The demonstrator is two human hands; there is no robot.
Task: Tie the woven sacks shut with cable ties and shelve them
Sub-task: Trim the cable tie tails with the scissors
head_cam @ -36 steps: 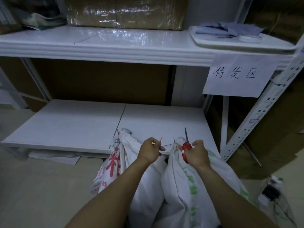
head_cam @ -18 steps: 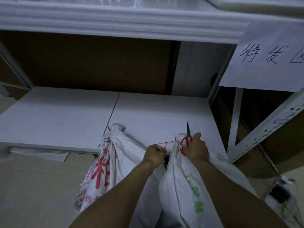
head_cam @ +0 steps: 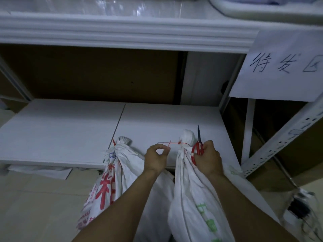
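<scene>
Cable tie (head_cam: 174, 142) now cinched on sack (head_cam: 188, 180) neck; left hand (head_cam: 156, 158) pinching tail, pulled leftward; right hand (head_cam: 208, 158) grips scissors (head_cam: 197, 148), neck.

Dim, bluish light. Glare streaks the glossy upper shelf (head_cam: 122, 7). Deep shadow lies beneath it. Wide-angle bending at the edges; near right corner blurred.

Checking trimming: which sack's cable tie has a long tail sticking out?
The green-printed sack on the right: its tie tail juts left; the red-printed sack shows a short stub.
</scene>
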